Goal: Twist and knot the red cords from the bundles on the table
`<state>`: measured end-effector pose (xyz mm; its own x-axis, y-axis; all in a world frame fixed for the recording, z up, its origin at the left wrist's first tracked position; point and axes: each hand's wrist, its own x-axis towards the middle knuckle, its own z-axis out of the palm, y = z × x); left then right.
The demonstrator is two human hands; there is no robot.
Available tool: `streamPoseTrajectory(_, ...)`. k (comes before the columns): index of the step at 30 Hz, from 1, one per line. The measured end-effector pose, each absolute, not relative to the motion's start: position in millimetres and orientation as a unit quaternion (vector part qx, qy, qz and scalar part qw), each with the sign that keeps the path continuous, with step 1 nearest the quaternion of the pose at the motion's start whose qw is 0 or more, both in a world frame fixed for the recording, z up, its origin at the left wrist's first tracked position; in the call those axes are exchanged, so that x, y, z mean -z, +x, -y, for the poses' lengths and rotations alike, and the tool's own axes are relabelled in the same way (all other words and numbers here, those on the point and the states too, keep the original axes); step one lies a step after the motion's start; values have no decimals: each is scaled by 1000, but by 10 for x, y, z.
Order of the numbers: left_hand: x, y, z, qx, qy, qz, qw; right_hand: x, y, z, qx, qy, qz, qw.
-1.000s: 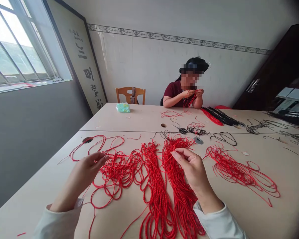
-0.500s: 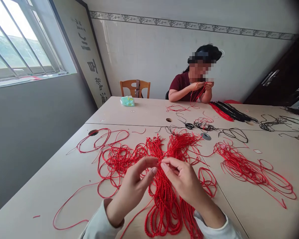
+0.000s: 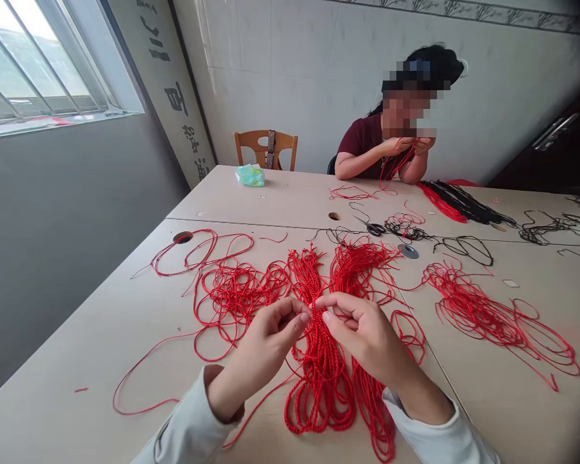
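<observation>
My left hand (image 3: 275, 335) is closed, its thumb and forefinger pinched on a thin red cord above the bundle. Close by on the right, my right hand (image 3: 362, 328) has its fingers curled and thumb near the forefinger at the same cord; its exact grip is hard to see against the red behind. Beneath both hands lies a bundle of twisted red cords (image 3: 321, 374), looped at the near end and knotted at the far end. A second red bundle (image 3: 360, 267) lies beside it, partly hidden by my right hand.
Loose red cord (image 3: 236, 290) tangles on the left, and another red heap (image 3: 493, 316) spreads on the right. Black scissors (image 3: 374, 228) lie beyond, near black cord scraps (image 3: 468, 248). Across the table (image 3: 140, 348) a person (image 3: 367, 145) handles red cord. A tissue pack (image 3: 250, 175) sits at the back.
The view has tilted downward slightly, so the scene sits higher in the picture. My right thumb and forefinger have parted a little; both hands stay over the bundle.
</observation>
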<state>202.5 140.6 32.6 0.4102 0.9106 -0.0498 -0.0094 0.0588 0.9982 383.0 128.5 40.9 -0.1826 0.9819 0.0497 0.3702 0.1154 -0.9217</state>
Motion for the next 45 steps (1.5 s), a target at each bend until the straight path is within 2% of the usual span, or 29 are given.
streamPoseTrajectory(6,-321,2019,-1412,-356,524,-393,667,-418,3816,-1282,-438,-503,637,387)
streamPoseTrajectory(11,-309,2024,-1428,-383,520,-404,647,-413,3793,-1270,-432,-495,648,385)
streamPoseTrajectory(17,-272,2021,-1432,-438,527,-440,580,-467,3746,-1257,-373,-494,694,368)
streamPoseTrajectory(23,-199,2051,-1405,-485,588,-479,436,-463,3729,-1258,-341,-476,726,360)
streamPoseTrajectory(28,-298,2027,-1440,-466,556,-447,523,-358,3784,-1364,-328,-504,701,384)
streamPoseTrajectory(33,-278,1982,-1501,-399,570,-436,570,-395,3831,-1389,-119,-510,713,465)
streamPoseTrajectory(35,-246,1976,-1509,-363,597,-423,577,-439,3824,-1361,-96,-474,745,459)
streamPoseTrajectory(40,-222,1936,-1514,-283,659,-412,562,-464,3812,-1337,-252,-437,809,301)
streamPoseTrajectory(42,-229,1884,-1539,-266,670,-406,562,-448,3834,-1358,-303,-455,790,279)
streamPoseTrajectory(45,-256,1755,-1610,-275,675,-400,556,-429,3892,-1404,-349,-473,753,296)
